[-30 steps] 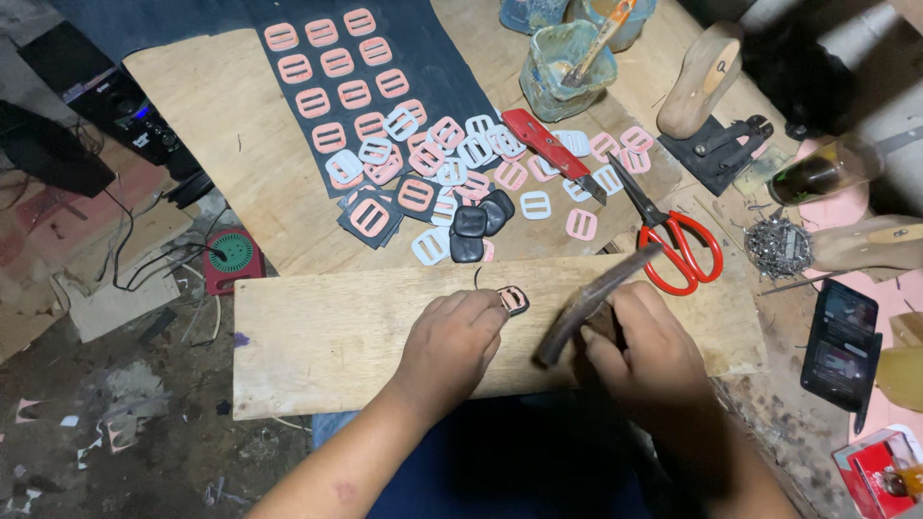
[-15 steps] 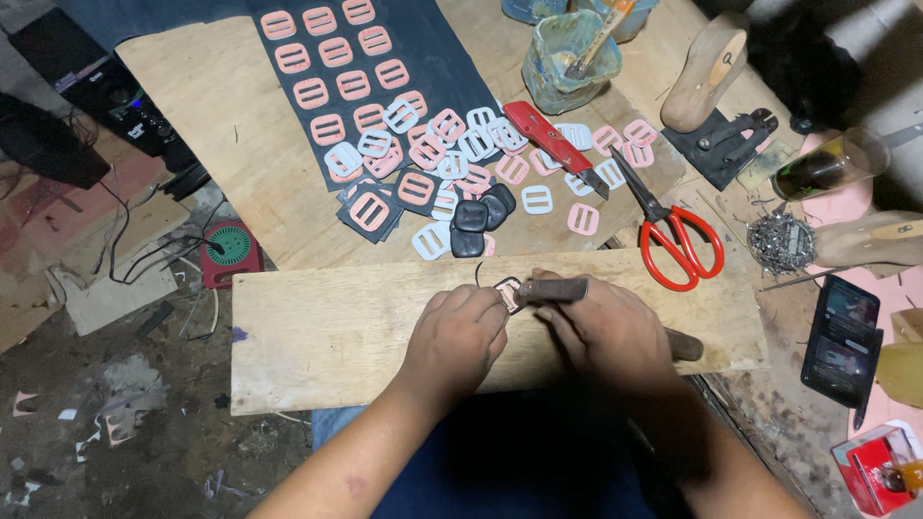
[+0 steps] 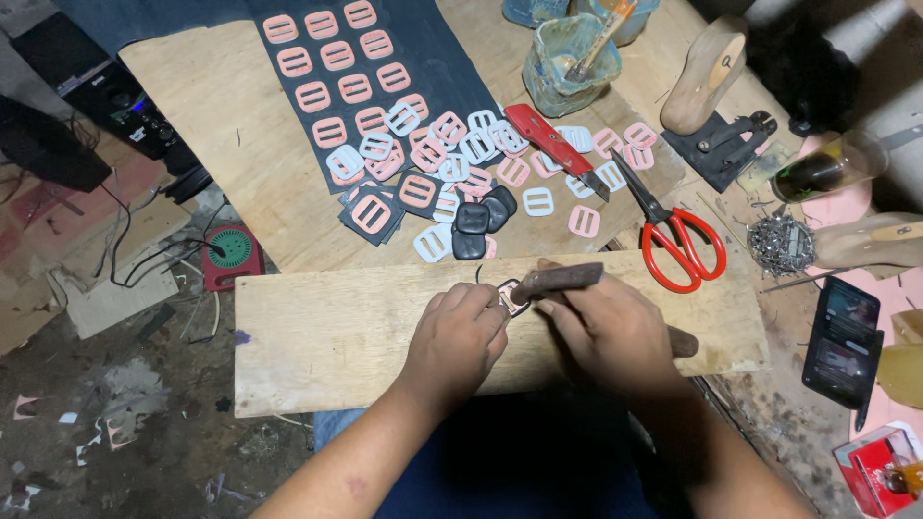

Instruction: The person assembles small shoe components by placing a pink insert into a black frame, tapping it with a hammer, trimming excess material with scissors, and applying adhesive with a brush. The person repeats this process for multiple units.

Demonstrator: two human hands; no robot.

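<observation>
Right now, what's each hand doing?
Left hand: closed, pinching the pink buckle on the wooden board.
Right hand: closed, holding the hammer.

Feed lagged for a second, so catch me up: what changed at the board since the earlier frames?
The hammer in the right hand swung down from its raised tilt and now lies flat by the pink buckle. The left hand stayed pinning the buckle on the wooden board; the scissors did not move.

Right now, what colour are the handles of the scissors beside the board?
Red. The scissors lie open on the table with red handle loops, clearest in the head view.
</observation>
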